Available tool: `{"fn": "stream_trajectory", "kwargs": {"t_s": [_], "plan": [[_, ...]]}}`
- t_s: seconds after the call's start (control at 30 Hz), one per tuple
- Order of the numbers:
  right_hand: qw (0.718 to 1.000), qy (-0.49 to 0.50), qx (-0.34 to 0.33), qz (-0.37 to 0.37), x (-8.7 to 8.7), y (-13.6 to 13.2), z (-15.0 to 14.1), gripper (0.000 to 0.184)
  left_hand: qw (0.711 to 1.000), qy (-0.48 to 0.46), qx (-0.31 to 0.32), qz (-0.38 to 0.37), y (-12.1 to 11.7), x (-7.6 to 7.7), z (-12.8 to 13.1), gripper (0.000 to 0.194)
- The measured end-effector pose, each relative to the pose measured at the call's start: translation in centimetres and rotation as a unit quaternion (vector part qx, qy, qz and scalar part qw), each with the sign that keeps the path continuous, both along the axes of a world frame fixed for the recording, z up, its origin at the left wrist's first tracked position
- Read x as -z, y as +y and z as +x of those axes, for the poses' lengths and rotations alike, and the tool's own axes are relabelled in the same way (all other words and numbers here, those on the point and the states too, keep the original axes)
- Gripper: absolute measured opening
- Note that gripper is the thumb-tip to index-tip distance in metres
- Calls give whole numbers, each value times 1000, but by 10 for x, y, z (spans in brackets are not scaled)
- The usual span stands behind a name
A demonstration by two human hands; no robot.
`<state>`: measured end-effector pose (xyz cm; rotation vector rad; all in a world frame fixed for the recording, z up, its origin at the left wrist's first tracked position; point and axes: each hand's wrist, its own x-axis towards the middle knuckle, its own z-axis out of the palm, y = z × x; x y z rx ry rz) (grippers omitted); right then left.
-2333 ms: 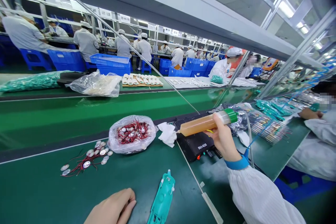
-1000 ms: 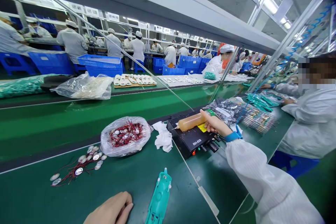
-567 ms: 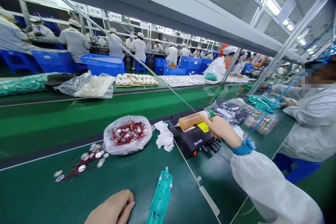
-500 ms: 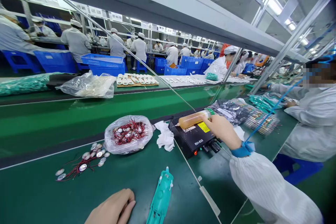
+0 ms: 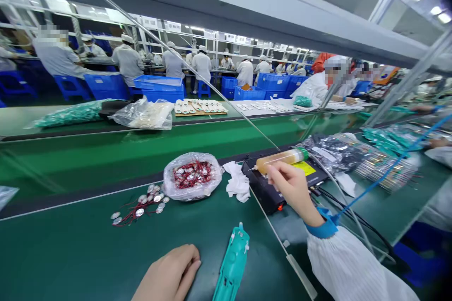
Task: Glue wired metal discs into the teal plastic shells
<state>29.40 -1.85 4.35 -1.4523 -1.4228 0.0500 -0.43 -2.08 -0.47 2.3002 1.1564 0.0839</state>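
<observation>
My right hand point(image 5: 292, 192) is over the front of a black control box point(image 5: 263, 193), its thumb and forefinger slightly apart. Just behind those fingers, a dispensing syringe point(image 5: 278, 161) of amber fluid with a green end lies along the box top. The hand does not grip it. My left hand point(image 5: 169, 273) rests on the green bench with fingers curled under; whatever they may hold is hidden. To its right lies a teal plastic housing point(image 5: 233, 261), open side up, with small white parts near its tip. A blue wrist strap point(image 5: 323, 225) circles my right wrist.
A plastic bag of red-wired discs point(image 5: 192, 178) stands behind the housing, with loose wired discs point(image 5: 141, 207) left of it. Crumpled tissue point(image 5: 237, 182) touches the box area. Bagged parts point(image 5: 328, 153) lie right. A blue cord point(image 5: 384, 176) crosses there. Co-workers sit beyond.
My right hand has let go of the syringe's green end and moved to the front of it. The syringe stays on the box. The view has swung right; my left hand keeps its pose.
</observation>
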Motion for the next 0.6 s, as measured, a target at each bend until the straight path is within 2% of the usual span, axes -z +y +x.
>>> {"fn": "stream_trajectory", "kwargs": {"t_s": [0.1,0.23,0.4,0.6], "plan": [[993,69,15,93,14,-6,-6,40,1000,-10,-12,23,2,-9,-5,26],[974,142,48,173,25,-9,3,38,988,12,-97,118,22,-23,-23,25],[962,199,70,174,31,-7,15,37,966,53,-170,186,59,-33,-41,28],[962,209,68,165,30,-9,13,39,959,80,-155,223,96,-24,-23,21]]}}
